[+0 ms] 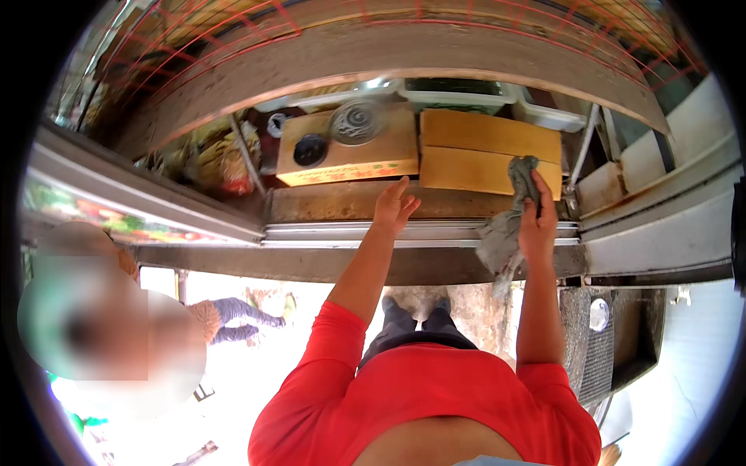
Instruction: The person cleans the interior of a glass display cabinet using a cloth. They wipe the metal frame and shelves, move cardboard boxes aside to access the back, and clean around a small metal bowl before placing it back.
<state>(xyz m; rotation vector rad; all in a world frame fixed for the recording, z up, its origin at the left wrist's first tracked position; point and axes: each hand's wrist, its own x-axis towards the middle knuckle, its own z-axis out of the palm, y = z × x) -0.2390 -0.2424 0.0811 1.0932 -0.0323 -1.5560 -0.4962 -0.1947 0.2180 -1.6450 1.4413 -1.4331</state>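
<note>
My right hand (539,224) grips a damp-looking grey cloth (498,233), which hangs down over the metal sliding track (419,233). The bunched upper end of the cloth overlaps a closed cardboard box (481,148) in view. My left hand (396,207) is empty with its fingers apart, above the brown ledge (344,201). Just beyond it stands another cardboard box (349,157) bearing printed writing. On top of that box are a round metal dish (356,122) with a coiled pattern and a small black round object (310,149).
A wooden shelf (408,52) with red wire mesh runs above the boxes. White plastic tubs (551,116) sit behind them. Thin metal posts (584,143) flank the opening. A stone sink (635,338) stands at my right. Another person (233,317) is at the left.
</note>
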